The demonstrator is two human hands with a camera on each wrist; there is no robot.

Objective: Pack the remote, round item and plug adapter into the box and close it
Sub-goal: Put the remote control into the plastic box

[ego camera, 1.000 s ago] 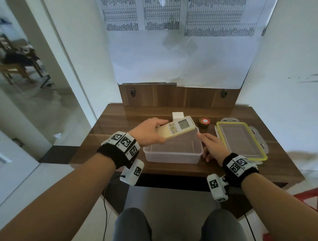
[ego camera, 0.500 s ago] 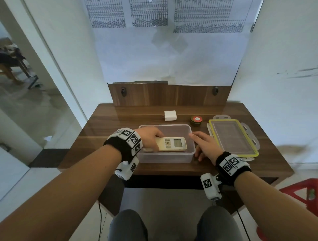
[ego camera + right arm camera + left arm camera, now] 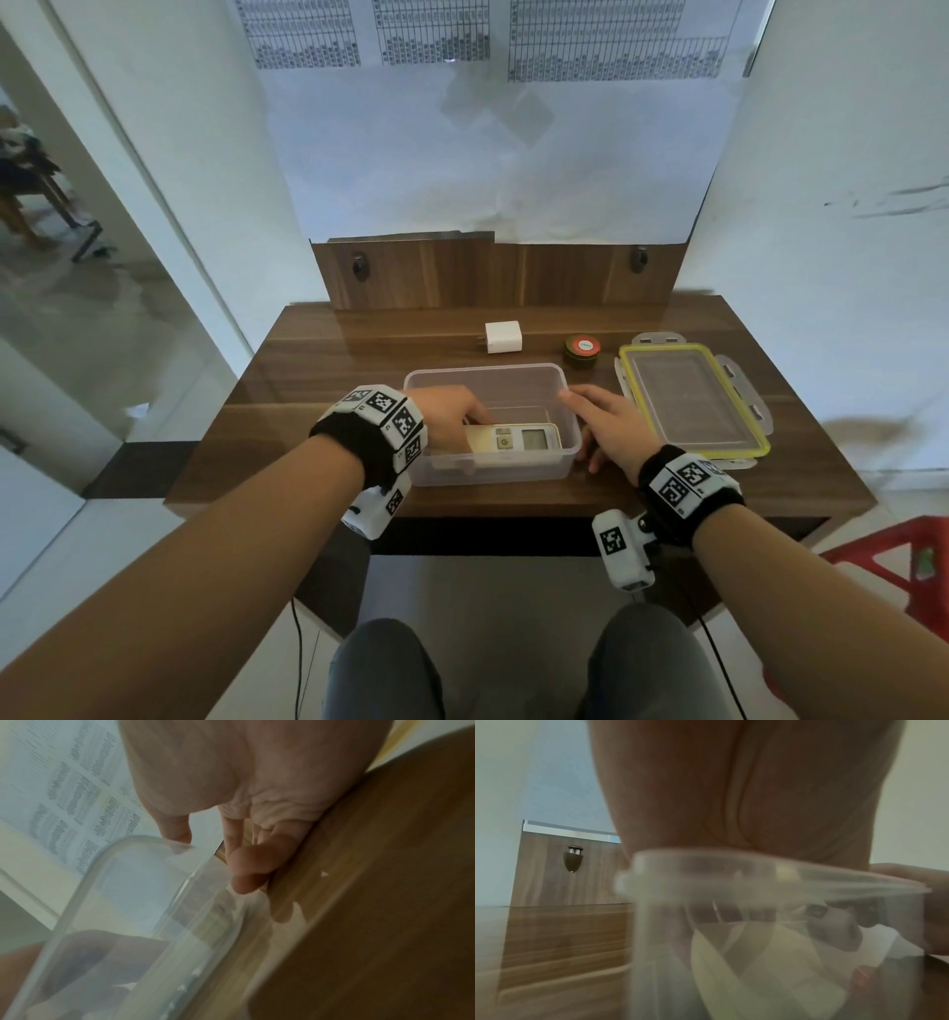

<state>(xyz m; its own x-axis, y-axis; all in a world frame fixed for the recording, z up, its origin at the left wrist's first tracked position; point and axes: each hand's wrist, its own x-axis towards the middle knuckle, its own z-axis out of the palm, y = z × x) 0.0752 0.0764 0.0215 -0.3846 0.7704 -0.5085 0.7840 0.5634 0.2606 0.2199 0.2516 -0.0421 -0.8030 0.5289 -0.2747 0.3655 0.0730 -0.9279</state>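
Remote (image 3: 513,438) lies flat in the clear box (image 3: 485,371), against the near wall, long axis running left-right, display end toward the right. Left hand (image 3: 445,419) reaches in over the box's left rim with fingers on the remote's left end; whether they grip it or only rest on it, cannot tell — box wall and wrist hide the fingertips in the head view, and the left wrist view is only blur through plastic. Right hand (image 3: 608,425) sits outside the box's right wall, fingers loosely extended, holding nothing, thumb near the rim, steadying it by the look of it. Key relation for the next move: round item (image 3: 582,350) sits on the table (image 3: 318,360) just beyond the box's far-right corner, directly far of the right fingertips, so the right hand is clearly nearer. Plug adapter (image 3: 503,337) is far of the box, roughly centred, reachable by either hand, slightly nearer to the left once it lets go. Lid (image 3: 690,398) lies flat, right of the box, just beside the right hand. Far half of the box floor is free for both items.
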